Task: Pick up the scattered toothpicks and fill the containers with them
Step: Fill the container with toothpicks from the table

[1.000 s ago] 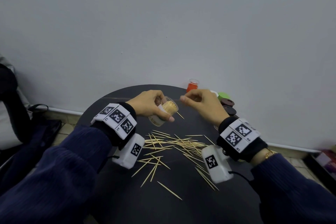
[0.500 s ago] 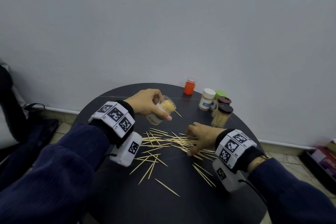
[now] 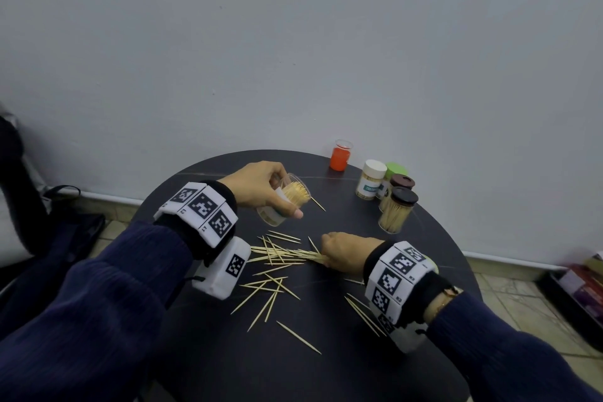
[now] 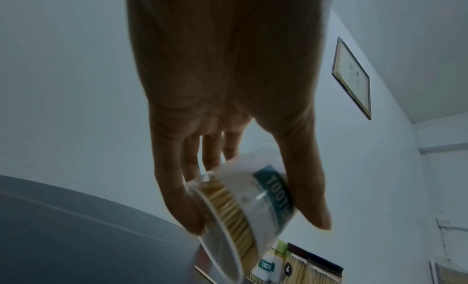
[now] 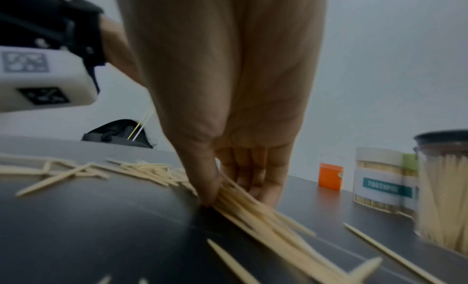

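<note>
On the round dark table (image 3: 326,375) there's a loose mess of toothpicks (image 3: 274,274) spread across the middle, between the two wrists, with a few strays lying closer to the near edge. The right hand (image 3: 346,251) is down on the tabletop at the right end of that pile. From the right wrist view the thumb (image 5: 207,180) and the curled fingertips are pinching a small bunch of toothpicks (image 5: 253,206) together, tips right at the surface, the sticks fanning out toward the camera.

The left hand (image 3: 257,186) is held up off the table, just behind the pile, gripping a clear open container (image 3: 284,206) with a white and teal label. It's tilted so the mouth faces right and a bit away from the person, and it's already packed pretty full of toothpicks. In the left wrist view the thumb (image 4: 309,188) sits along one side of the container (image 4: 253,204) and the other fingers wrap round the opposite side, close together.

Further back on the right, near the table's far edge, stands a cluster of four jars: a white-lidded jar (image 3: 370,184), a green-lidded jar (image 3: 396,170) behind it, and two dark-lidded jars (image 3: 396,212), the visible ones full of toothpicks. A small orange cup (image 3: 340,156) sits apart from them, to their left, near the wall. One lone toothpick (image 3: 317,203) lies just right of the held container.
</note>
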The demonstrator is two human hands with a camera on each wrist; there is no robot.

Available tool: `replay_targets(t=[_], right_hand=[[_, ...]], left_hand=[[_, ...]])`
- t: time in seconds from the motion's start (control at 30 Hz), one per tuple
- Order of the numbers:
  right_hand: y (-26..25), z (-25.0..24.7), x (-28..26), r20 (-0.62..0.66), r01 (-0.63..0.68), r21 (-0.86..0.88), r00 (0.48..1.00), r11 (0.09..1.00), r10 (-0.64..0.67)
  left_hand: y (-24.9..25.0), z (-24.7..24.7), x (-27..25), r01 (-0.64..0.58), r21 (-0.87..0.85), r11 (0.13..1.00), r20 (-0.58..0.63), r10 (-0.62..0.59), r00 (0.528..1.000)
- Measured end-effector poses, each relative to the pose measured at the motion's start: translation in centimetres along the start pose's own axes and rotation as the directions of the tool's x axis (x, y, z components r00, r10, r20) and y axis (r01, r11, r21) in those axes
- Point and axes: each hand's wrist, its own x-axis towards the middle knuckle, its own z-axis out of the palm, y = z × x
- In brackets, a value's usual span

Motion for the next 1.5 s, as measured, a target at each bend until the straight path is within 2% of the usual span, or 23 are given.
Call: replay_targets(t=[0.37, 0.57, 0.7, 0.83, 0.93, 1.03, 1.13, 1.23, 1.3, 1.37, 1.43, 1.5], right_hand=[[-0.9, 0.6, -0.1, 0.028, -0.017, -0.083, 0.999, 0.996, 0.019], [-1.2, 0.4, -0.1, 0.001, -0.011, -0.090, 1.000, 0.996, 0.011], [-0.7, -0.4, 0.1, -0.038, -0.024, 0.024, 0.999, 0.999, 0.025], [1.0, -1.2, 0.3, -0.114, -0.012, 0.283, 0.992, 0.959, 0.046], [2.2, -1.4, 0.3, -0.207, 0.068, 0.538, 0.977, 0.840, 0.053], [2.3, -1.5, 0.5, -0.306, 0.171, 0.743, 0.947, 0.647, 0.102], [1.6, -2.6, 0.6, -0.450, 0.381, 0.873, 0.870, 0.304, 0.200], [0.4, -4.6, 0.5, -0.552, 0.600, 0.799, 0.760, -0.041, 0.344], [-0.3, -6.1, 0.3, -0.571, 0.683, 0.701, 0.711, -0.207, 0.410], [-1.1, -7.4, 0.3, -0.575, 0.717, 0.643, 0.683, -0.269, 0.450], [-2.1, -8.0, 0.5, -0.575, 0.728, 0.638, 0.667, -0.250, 0.473], [-2.9, -7.7, 0.7, -0.571, 0.709, 0.676, 0.677, -0.201, 0.465]], left_hand=[[0.0, 0.1, -0.2, 0.005, 0.037, 0.999, 0.012, -0.006, 1.000], [0.3, 0.0, -0.5, 0.006, 0.041, 0.999, 0.008, -0.007, 1.000], [0.3, -0.2, -0.6, 0.002, 0.037, 0.999, 0.007, -0.002, 1.000], [0.2, -0.5, -0.8, 0.024, 0.041, 0.999, 0.022, -0.025, 0.999], [0.1, -0.5, -0.9, 0.065, 0.010, 0.998, 0.072, -0.066, 0.995], [0.5, -0.3, -1.1, 0.066, 0.005, 0.998, 0.126, -0.066, 0.990], [1.0, -0.1, -1.5, 0.050, -0.073, 0.996, 0.221, -0.033, 0.975], [1.2, 0.1, -1.4, 0.072, -0.101, 0.992, 0.278, -0.042, 0.960], [1.2, 0.3, -1.3, 0.100, -0.089, 0.991, 0.268, -0.073, 0.961], [0.9, 0.7, -1.0, 0.125, -0.067, 0.990, 0.264, -0.103, 0.959], [0.9, 1.0, -1.0, 0.152, -0.095, 0.984, 0.264, -0.122, 0.957], [1.0, 1.0, -0.9, 0.169, -0.113, 0.979, 0.248, -0.137, 0.959]])
